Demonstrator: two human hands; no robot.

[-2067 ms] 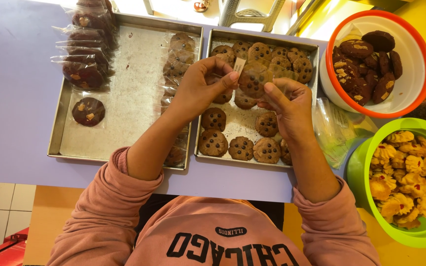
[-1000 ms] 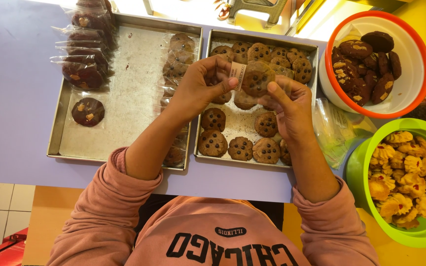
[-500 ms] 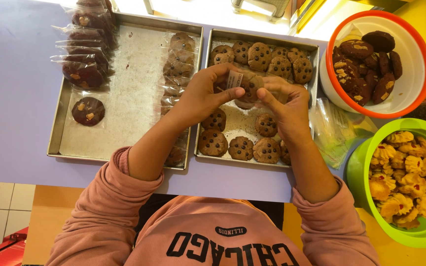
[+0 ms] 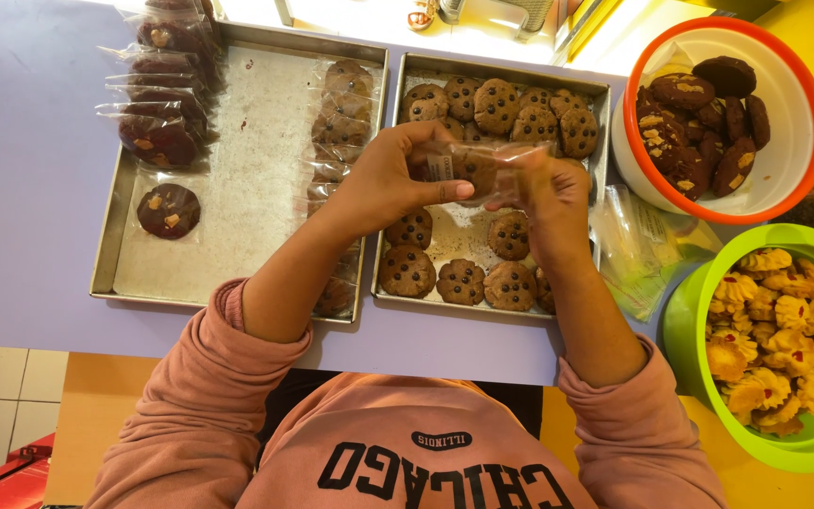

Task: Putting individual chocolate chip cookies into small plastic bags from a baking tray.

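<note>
My left hand (image 4: 390, 179) and my right hand (image 4: 551, 205) together hold a clear plastic bag with a chocolate-chip cookie (image 4: 479, 167) inside, pinched at both ends above the right metal tray (image 4: 396, 247). That tray carries several loose chocolate-chip cookies (image 4: 461, 281). On the left metal tray (image 4: 247, 198) a column of bagged chip cookies (image 4: 336, 108) lies along its right side. Bagged dark cookies (image 4: 157, 132) are stacked at its top left, and one dark cookie (image 4: 168, 209) lies alone below them.
A white bowl with an orange rim (image 4: 776, 185) holds dark chocolate cookies at the upper right. A green bowl (image 4: 685, 325) of yellow flower-shaped cookies stands at the lower right. Spare clear bags (image 4: 641, 243) lie between the right tray and the bowls. The trays rest on a lilac tabletop (image 4: 21, 179).
Earlier my hands held a bare cookie and an empty bag above the right tray. The cookie has gone into the bag, and both hands now grip the bagged cookie.
</note>
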